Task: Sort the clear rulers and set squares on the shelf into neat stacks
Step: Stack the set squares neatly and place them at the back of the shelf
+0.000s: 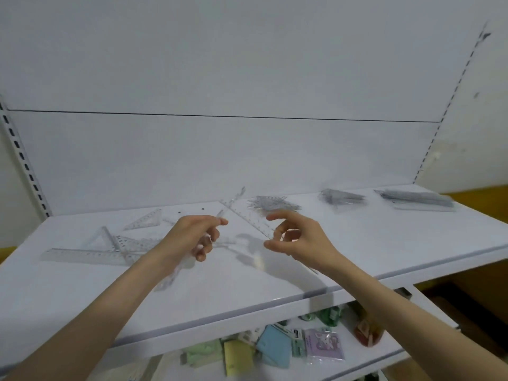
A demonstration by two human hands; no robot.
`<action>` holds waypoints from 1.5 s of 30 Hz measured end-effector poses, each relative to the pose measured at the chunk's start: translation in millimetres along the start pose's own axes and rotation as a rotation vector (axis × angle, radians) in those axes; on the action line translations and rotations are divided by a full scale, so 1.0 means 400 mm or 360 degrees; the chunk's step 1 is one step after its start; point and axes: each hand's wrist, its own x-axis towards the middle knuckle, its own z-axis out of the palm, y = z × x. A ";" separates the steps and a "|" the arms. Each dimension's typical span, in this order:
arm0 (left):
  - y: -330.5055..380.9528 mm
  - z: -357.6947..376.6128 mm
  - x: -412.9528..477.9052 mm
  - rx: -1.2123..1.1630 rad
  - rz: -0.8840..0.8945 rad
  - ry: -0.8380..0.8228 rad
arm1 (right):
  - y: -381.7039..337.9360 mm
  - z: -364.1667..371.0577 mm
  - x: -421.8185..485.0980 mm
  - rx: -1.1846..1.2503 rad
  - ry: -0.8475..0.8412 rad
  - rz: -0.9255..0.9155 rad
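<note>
Over the white shelf (384, 243) my left hand (196, 235) pinches a clear ruler (233, 199) that slants from upper right down past my wrist. My right hand (298, 239) is raised beside it, thumb and curled fingers closing on the corner of a large clear set square (247, 220) held between both hands. Loose clear rulers and set squares (115, 243) lie jumbled at the shelf's left. Three stacks stand along the back: set squares (275, 203), more set squares (342, 198), and rulers (417, 199) at the far right.
A white back panel (247, 147) rises behind the shelf, with slotted uprights at both sides. A lower shelf holds coloured packets (270, 350) and a reddish pack (367, 332). The shelf's front edge (247, 307) runs across below my forearms.
</note>
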 end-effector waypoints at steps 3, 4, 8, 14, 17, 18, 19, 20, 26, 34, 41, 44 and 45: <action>0.006 0.092 0.022 0.0008 -0.0005 -0.0145 | 0.029 -0.077 -0.031 -0.0122 0.0095 -0.0019; 0.008 0.125 0.031 0.0018 0.0006 -0.0197 | 0.040 -0.107 -0.039 -0.0159 0.0128 -0.0022; 0.029 0.264 0.062 0.0049 0.0068 -0.0319 | 0.099 -0.239 -0.058 -0.0219 0.0265 0.0005; 0.057 0.529 0.155 0.0120 0.0099 -0.0401 | 0.245 -0.503 -0.082 -0.0320 0.0417 0.0099; 0.078 0.691 0.216 0.0061 0.0048 -0.0401 | 0.326 -0.681 -0.091 -0.0438 0.0452 0.0157; 0.084 0.745 0.237 0.0051 0.0035 -0.0399 | 0.356 -0.740 -0.091 -0.0495 0.0452 0.0170; 0.091 0.798 0.258 0.0041 0.0019 -0.0388 | 0.386 -0.799 -0.089 -0.0549 0.0453 0.0183; 0.095 0.849 0.278 0.0027 -0.0002 -0.0366 | 0.416 -0.856 -0.085 -0.0598 0.0461 0.0206; 0.094 1.066 0.384 -0.0068 -0.0185 -0.0176 | 0.576 -1.106 -0.002 -0.0855 0.0565 0.0391; 0.112 1.162 0.481 -0.0134 -0.0298 -0.0087 | 0.669 -1.182 0.160 -0.1133 0.0355 0.0279; 0.117 1.181 0.509 -0.0013 -0.0267 -0.0055 | 0.743 -1.172 0.181 -0.1392 0.0126 0.0051; 0.117 1.198 0.517 -0.0087 -0.0257 -0.0053 | 0.717 -1.152 0.153 -0.1334 0.0219 -0.0013; 0.118 1.206 0.519 -0.0111 -0.0245 -0.0053 | 0.689 -1.137 0.139 -0.1148 0.0261 0.0012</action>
